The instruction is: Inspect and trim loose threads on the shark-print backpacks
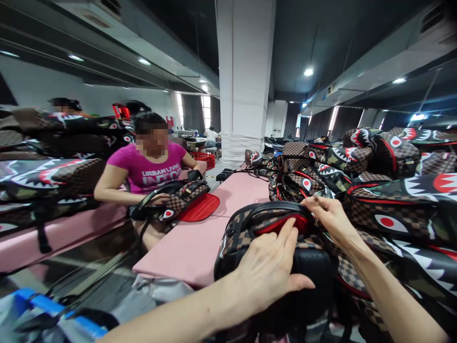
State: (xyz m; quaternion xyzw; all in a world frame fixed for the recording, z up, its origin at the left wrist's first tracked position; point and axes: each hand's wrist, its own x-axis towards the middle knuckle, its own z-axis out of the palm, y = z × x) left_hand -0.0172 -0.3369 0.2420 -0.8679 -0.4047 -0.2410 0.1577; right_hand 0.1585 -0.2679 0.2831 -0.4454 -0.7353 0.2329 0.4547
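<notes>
Backpack (314, 262) directly beneath the left hand and just below the right, pocket mouth tipped upward — probably turned that way for easy reach from above. Support underneath hidden from view. Left hand (267, 259) laid across the front, back uppermost, first two fingers stretched close together at the red lining (273, 225), thumb spread well out to the right over the black front. Not clenched; more likely pressing to hold the pocket open and the bag steady. Right hand (326, 213) at the far right corner of the same bag, fingertips drawn together, seemingly pinching the edge; cannot tell whether zip, seam or cloth. Perhaps held so to pull the rim taut against the other hand's pressure.

Beyond the left hand, pink table (185, 255) stretching away ahead. Beside and beyond the right hand, tall pile of bags (389, 221) with printed teeth and eyes, presumably stacked there to be within reach.

Well to the left of the left hand, co-worker (153, 166) in a bright pink top, with another backpack (189, 191) close against the body and its red flap (200, 209) spread over the table — perhaps for support.
</notes>
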